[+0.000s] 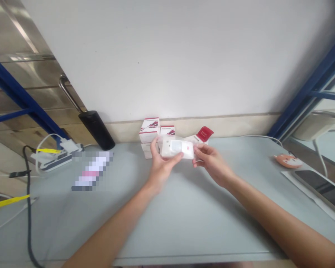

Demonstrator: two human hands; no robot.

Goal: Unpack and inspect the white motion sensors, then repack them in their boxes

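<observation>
I see through a single head-worn camera, set above the near edge of the grey table (pixel 190 219). It faces forward and down across the table to the pale wall (pixel 167 59) behind it. My view is close enough that the left hand (pixel 162 165) and right hand (pixel 212 160) sit mid-frame over the table's far half, yet wide enough to take in the blue frames (pixel 19 93) at both table ends.

Smooth plastic device (pixel 187 149) in translucent film (pixel 165 139), smooth printed card boxes (pixel 150 125), smooth matt tabletop (pixel 184 212)
</observation>
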